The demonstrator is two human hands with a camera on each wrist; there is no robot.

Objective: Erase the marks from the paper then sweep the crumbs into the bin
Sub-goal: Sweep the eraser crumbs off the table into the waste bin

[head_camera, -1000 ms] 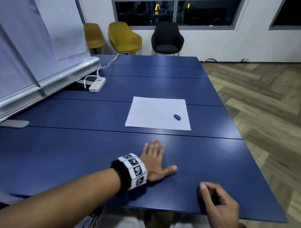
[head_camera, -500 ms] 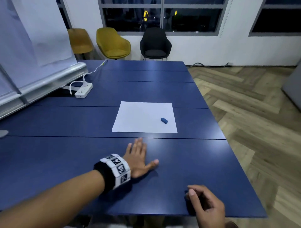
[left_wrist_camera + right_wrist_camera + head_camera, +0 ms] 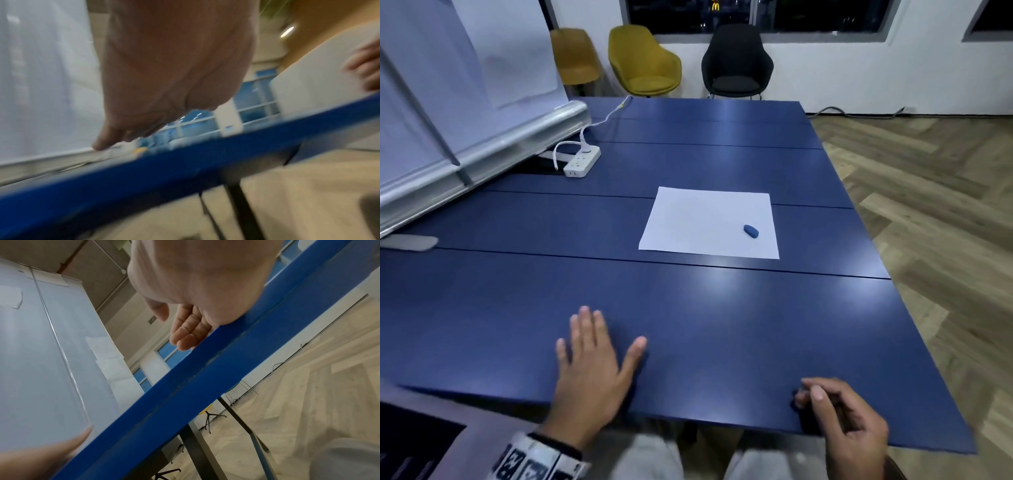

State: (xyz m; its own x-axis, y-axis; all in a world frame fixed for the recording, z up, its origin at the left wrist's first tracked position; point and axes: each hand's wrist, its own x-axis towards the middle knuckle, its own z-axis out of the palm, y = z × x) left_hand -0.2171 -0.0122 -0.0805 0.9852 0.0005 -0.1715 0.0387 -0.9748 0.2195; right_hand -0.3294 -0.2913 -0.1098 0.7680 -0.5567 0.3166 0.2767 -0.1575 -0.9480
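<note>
A white sheet of paper [image 3: 702, 222] lies on the blue table [image 3: 722, 325], well beyond both hands. A small blue eraser [image 3: 751, 231] rests on the paper's right part. From here I can make out no marks on the sheet. My left hand [image 3: 594, 356] lies flat on the table near its front edge, fingers spread and holding nothing. The left wrist view shows the palm [image 3: 174, 65] above the table edge [image 3: 205, 162], blurred. My right hand [image 3: 842, 418] rests at the front edge with fingers [image 3: 189, 331] loosely curled and empty.
A white power strip [image 3: 582, 161] with its cable lies at the back left, beside a leaning whiteboard [image 3: 448, 102]. A grey flat object [image 3: 407, 242] sits at the left edge. Yellow chairs [image 3: 643, 61] and a black chair [image 3: 736, 61] stand behind the table. Wooden floor [image 3: 928, 205] lies to the right.
My left hand has drawn back along the table toward the front edge, still flat. The right hand stays at the edge. Paper and eraser have not moved.
</note>
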